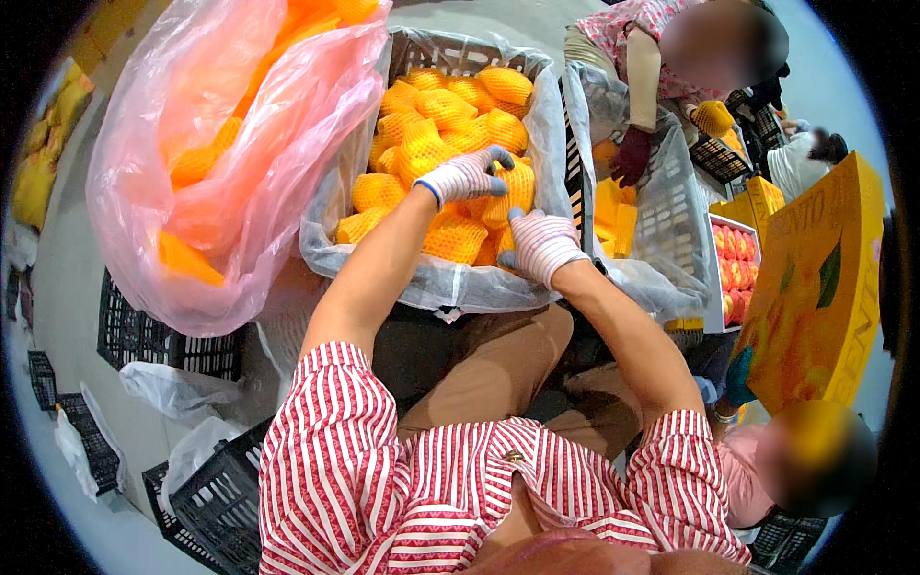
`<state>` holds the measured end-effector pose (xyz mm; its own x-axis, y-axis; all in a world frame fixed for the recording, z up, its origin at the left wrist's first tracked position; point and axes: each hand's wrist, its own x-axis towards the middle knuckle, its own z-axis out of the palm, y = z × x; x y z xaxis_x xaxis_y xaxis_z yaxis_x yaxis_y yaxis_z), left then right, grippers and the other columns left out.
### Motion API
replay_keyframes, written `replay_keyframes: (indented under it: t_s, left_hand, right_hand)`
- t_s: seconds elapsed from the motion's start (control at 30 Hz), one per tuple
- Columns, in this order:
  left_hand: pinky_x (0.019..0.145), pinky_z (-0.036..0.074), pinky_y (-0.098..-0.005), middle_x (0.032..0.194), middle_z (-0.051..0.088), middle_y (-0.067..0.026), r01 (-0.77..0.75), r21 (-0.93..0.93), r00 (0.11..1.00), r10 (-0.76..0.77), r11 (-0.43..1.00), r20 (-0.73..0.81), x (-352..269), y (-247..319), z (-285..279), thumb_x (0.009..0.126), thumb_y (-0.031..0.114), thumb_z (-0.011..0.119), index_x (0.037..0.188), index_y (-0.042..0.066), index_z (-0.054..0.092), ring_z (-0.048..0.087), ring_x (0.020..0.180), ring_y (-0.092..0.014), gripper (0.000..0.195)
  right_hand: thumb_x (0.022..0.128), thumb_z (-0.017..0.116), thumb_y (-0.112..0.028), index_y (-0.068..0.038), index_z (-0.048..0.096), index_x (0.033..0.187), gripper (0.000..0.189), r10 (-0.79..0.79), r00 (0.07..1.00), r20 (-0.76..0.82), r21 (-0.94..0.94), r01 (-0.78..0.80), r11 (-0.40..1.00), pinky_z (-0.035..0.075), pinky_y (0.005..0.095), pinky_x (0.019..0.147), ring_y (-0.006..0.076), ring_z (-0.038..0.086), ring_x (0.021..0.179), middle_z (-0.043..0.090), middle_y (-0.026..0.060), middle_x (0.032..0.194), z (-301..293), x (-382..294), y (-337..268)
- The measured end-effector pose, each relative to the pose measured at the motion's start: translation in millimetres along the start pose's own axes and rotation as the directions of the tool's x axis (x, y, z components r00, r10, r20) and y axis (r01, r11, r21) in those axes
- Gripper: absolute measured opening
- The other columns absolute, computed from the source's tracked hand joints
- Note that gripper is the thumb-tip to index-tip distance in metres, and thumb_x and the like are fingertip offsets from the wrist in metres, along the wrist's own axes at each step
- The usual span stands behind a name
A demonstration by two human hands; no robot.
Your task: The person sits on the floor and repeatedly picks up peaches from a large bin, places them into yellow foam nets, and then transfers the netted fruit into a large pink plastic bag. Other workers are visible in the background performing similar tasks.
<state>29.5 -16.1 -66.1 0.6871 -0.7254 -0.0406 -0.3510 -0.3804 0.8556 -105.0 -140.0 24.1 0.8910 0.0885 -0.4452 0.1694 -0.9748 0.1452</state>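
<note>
A black plastic crate lined with clear plastic film [460, 295] stands before me, full of pieces wrapped in yellow foam netting [438, 108]. My left hand [467, 175], in a striped knit glove with grey fingertips, reaches over the crate with its fingers curved around the upper end of one net-wrapped piece [515, 190]. My right hand [543, 244], gloved alike, is at the lower end of the same piece, thumb and fingers against it. What the netting holds inside is hidden.
A pink plastic bag [215, 172] with orange foam nets bulges at left. Right of my crate, a co-worker's dark-gloved hand [632, 157] reaches into another lined crate [665, 208]. Farther right are a box of red fruit [733, 269] and a large yellow carton [805, 287]. Empty-looking black crates [223, 496] lie lower left.
</note>
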Motion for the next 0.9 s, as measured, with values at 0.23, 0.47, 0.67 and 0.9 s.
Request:
replay_keyframes:
  t_s: [0.23,0.47,0.67,0.9]
  left_hand:
    - [0.078,0.046,-0.0295,0.1,0.056,-0.0085,-0.038,-0.12,0.998,0.043,0.992,0.039,-3,15,6,0.072,0.02,0.067,0.119,0.013,0.049,0.053,0.085,-0.017,0.051]
    - [0.058,0.047,-0.032,0.089,0.059,-0.0047,0.21,-0.419,0.94,-0.3,0.883,-0.162,4,-25,-9,0.076,0.019,0.065,0.115,0.008,0.05,0.054,0.073,-0.016,0.043]
    - [0.073,0.05,-0.0377,0.095,0.064,-0.0166,0.377,0.003,0.914,-0.371,0.926,-0.165,-46,10,-21,0.072,0.032,0.067,0.112,0.003,0.057,0.061,0.084,-0.028,0.051]
    - [0.096,0.04,-0.0367,0.122,0.055,-0.0204,0.179,0.384,0.897,-0.31,0.906,0.315,-90,30,-19,0.072,0.057,0.066,0.13,0.002,0.045,0.053,0.113,-0.031,0.083]
  right_hand:
    - [0.07,0.073,-0.039,-0.006,0.049,0.116,0.062,0.053,0.948,-0.315,0.328,0.056,0.943,0.048,0.0415,0.083,0.0356,0.059,0.098,0.061,0.0219,0.104,-33,21,47]
    - [0.058,0.078,-0.051,-0.03,0.026,0.141,0.1,-0.034,0.997,-0.074,0.225,0.05,0.973,0.039,0.0497,0.098,0.0347,0.043,0.122,0.045,0.0149,0.133,-41,56,-10]
    - [0.073,0.063,-0.054,-0.022,0.046,0.131,0.069,-0.069,0.991,-0.114,0.146,0.086,0.986,0.038,0.042,0.099,0.0307,0.04,0.125,0.05,0.0086,0.131,-19,75,11]
    - [0.077,0.055,-0.057,-0.016,0.056,0.12,0.06,-0.068,0.974,-0.218,0.209,0.115,0.971,0.044,0.0458,0.09,0.0323,0.054,0.109,0.06,0.0114,0.115,-15,86,16]
